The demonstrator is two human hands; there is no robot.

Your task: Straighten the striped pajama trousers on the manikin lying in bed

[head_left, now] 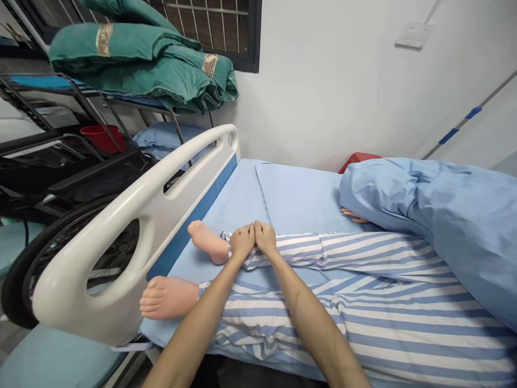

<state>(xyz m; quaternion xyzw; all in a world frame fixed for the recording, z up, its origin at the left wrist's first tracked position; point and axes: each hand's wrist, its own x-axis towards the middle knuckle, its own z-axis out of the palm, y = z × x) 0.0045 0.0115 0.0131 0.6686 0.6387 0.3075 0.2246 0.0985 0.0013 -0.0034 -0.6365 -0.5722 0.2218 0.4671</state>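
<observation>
Hospital bed [133, 215], blue sheet [299, 199], pale wall [323, 97].
Left hand [242, 241] and right hand [265, 237] rest curled on the manikin's striped trouser cuff [258, 260]; grip unclear.

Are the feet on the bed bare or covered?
Bare: both feet stick out of the striped trousers, with their toes showing and nothing on them.

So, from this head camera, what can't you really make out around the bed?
In the head view:
- The figure's head and upper body: hidden by the blue blanket.
- The red object: mostly behind the blanket, kind unclear.
- The wheel: partly behind the white bed rail.
- Palms of the left hand and right hand: turned down onto the striped trouser leg, out of sight.
</observation>
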